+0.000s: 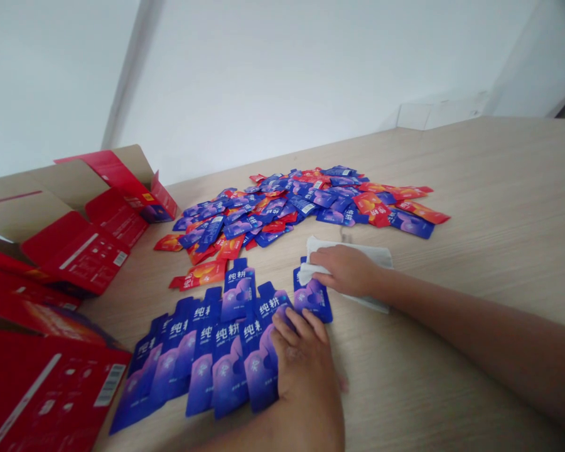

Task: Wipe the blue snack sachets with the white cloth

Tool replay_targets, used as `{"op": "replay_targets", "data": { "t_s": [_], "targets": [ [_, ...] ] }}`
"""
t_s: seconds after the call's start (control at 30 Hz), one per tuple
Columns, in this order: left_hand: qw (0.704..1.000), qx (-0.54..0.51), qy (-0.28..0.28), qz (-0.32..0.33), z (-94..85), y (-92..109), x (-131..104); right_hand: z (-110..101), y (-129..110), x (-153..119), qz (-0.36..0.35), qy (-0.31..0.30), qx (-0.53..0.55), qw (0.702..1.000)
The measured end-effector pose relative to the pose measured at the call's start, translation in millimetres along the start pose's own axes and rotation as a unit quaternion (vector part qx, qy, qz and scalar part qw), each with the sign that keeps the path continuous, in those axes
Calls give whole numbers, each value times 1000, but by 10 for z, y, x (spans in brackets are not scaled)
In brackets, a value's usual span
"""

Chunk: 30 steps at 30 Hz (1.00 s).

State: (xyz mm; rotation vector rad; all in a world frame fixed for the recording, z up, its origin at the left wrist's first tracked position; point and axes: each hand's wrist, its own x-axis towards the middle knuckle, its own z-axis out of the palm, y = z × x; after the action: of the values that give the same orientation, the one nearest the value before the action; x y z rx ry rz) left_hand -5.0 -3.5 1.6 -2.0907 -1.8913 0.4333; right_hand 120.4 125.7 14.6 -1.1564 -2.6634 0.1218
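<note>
Clamping white cloth (pixel 375 256) in right fingers (pixel 321 255) over blue packet (pixel 316 302), resting parted left fingers (pixel 302 322) on near packets (pixel 228 373) already laid out, with far mixed heap (pixel 282 204) apparently remaining.

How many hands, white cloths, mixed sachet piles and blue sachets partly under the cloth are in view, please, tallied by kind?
Hands: 2 (left hand, right hand)
White cloth: 1
Mixed sachet pile: 1
Blue sachet partly under the cloth: 1
Total: 5

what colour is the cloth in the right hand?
White. The cloth in the right hand shows in the head view, the only one here.
</note>
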Motion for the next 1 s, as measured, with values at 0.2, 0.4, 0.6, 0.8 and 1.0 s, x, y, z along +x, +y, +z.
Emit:
{"op": "replay_targets", "data": {
  "t_s": [0.2, 0.4, 0.6, 0.8, 1.0],
  "targets": [
    [1000, 7, 0, -4, 18, 10, 0, -21, -120, -52, -59, -6, 22, 998],
    [1000, 9, -1, -2, 26, 4, -1, 3, -50, -4, -32, -8, 23, 999],
    [1000, -5, -4, 5, 53, -1, 9, -36, -35, -18, -30, -6, 13, 999],
    [1000, -26, -14, 7, 67, -2, 13, -31, -129, -30, -53, -19, 29, 998],
    [1000, -11, -1, 1, 54, -1, 1, -29, 51, 22, 9, -10, -5, 1000]
  ]
}}
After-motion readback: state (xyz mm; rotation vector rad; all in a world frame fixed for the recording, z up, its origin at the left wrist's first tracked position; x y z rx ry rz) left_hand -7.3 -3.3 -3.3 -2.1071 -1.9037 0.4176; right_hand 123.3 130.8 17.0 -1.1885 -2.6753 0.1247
